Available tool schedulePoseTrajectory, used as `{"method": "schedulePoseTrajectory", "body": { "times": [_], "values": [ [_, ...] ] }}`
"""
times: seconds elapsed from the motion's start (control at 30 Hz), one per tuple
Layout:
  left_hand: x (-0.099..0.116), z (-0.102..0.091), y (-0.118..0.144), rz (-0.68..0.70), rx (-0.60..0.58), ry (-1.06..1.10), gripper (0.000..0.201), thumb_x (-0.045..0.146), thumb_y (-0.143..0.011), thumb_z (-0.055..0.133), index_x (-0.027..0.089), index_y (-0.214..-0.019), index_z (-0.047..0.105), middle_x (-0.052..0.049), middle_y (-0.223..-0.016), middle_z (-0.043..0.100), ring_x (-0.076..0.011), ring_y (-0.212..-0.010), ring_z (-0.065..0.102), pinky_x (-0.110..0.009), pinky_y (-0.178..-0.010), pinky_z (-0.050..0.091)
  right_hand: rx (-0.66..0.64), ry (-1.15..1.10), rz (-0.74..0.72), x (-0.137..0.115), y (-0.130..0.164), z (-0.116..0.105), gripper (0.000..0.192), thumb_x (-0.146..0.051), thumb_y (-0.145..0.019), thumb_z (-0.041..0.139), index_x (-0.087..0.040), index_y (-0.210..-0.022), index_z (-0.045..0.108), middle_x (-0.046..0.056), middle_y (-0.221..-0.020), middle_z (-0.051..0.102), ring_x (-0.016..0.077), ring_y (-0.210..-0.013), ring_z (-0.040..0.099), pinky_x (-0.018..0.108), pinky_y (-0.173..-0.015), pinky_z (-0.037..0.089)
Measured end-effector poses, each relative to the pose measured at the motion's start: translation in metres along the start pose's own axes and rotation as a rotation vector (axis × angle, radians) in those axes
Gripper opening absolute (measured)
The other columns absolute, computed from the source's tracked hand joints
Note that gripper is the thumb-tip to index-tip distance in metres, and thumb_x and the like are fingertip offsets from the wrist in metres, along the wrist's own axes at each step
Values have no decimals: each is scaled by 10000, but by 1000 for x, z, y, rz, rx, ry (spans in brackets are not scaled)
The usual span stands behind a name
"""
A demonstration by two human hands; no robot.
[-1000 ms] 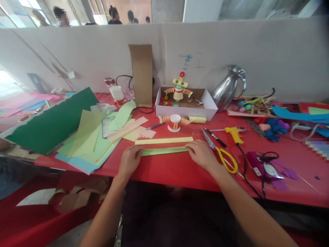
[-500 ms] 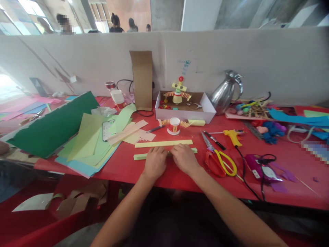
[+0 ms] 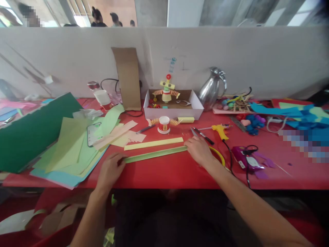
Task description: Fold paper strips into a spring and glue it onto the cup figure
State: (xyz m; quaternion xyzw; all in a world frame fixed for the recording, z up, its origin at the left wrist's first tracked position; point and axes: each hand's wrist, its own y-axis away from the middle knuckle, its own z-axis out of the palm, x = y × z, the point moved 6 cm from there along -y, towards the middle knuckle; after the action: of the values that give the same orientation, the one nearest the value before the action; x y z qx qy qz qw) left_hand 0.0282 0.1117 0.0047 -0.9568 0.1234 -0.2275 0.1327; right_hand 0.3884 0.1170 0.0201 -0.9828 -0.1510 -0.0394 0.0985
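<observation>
A long folded green paper strip (image 3: 155, 154) lies on the red table (image 3: 167, 171) in front of me. My left hand (image 3: 111, 168) presses on its left end and my right hand (image 3: 199, 151) presses on its right end, fingers flat on the paper. A yellow paper strip (image 3: 153, 143) lies parallel just behind it. Scissors with yellow handles (image 3: 218, 154) are partly hidden under my right hand.
Loose green and blue paper sheets (image 3: 72, 147) and a phone (image 3: 92, 134) lie at left. A small paper cup figure (image 3: 163, 124), a white box (image 3: 170, 109), a metal jug (image 3: 211, 88), a yellow glue gun (image 3: 219, 131) and a purple device (image 3: 246, 160) stand behind and right.
My hands were together at the middle of the green strip half a second ago; they have slid apart to its two ends. The view has shifted a little to the right.
</observation>
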Motion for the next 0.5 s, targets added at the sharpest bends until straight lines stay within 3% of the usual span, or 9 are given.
{"method": "schedulePoseTrajectory", "body": {
  "times": [0.07, 0.17, 0.3, 0.4, 0.5],
  "values": [
    [6, -4, 0, 36, 34, -26, 279, 227, -806, 480, 203, -969, 705, -71, -996, 712, -249, -939, 640, -371, -886, 490, 19, -33, 6, 1, 0, -2, 241, -90, -896, 511, -198, -966, 715, 60, -954, 715, 250, -997, 544, 367, -848, 368],
    [30, 0, -3, 122, 70, -56, 329, 217, -814, 485, 226, -1054, 710, -64, -1057, 715, -259, -1011, 620, -401, -947, 467, 46, -105, 15, 1, -2, -2, 240, -113, -901, 523, -202, -989, 728, 54, -971, 720, 239, -992, 540, 352, -872, 370],
    [54, 17, -11, 150, -3, -62, 308, 228, -846, 495, 242, -1060, 716, -53, -1067, 717, -250, -1016, 621, -386, -911, 484, 16, -131, 23, 0, -4, 1, 230, -132, -908, 522, -202, -928, 740, 48, -921, 725, 233, -952, 543, 350, -859, 371],
    [53, 22, -14, 130, -7, -44, 263, 258, -882, 481, 217, -958, 730, -66, -1000, 725, -237, -933, 644, -365, -860, 499, 14, -86, 46, 7, -2, -1, 232, -134, -910, 511, -189, -869, 733, 65, -903, 720, 249, -967, 542, 368, -876, 362],
    [46, 20, -12, 125, 36, -8, 264, 281, -903, 475, 211, -928, 729, -67, -966, 730, -229, -899, 653, -348, -849, 503, 56, -82, 137, 30, 4, -7, 258, -114, -905, 478, -170, -935, 728, 91, -958, 719, 259, -990, 549, 367, -898, 366]
  ]
}}
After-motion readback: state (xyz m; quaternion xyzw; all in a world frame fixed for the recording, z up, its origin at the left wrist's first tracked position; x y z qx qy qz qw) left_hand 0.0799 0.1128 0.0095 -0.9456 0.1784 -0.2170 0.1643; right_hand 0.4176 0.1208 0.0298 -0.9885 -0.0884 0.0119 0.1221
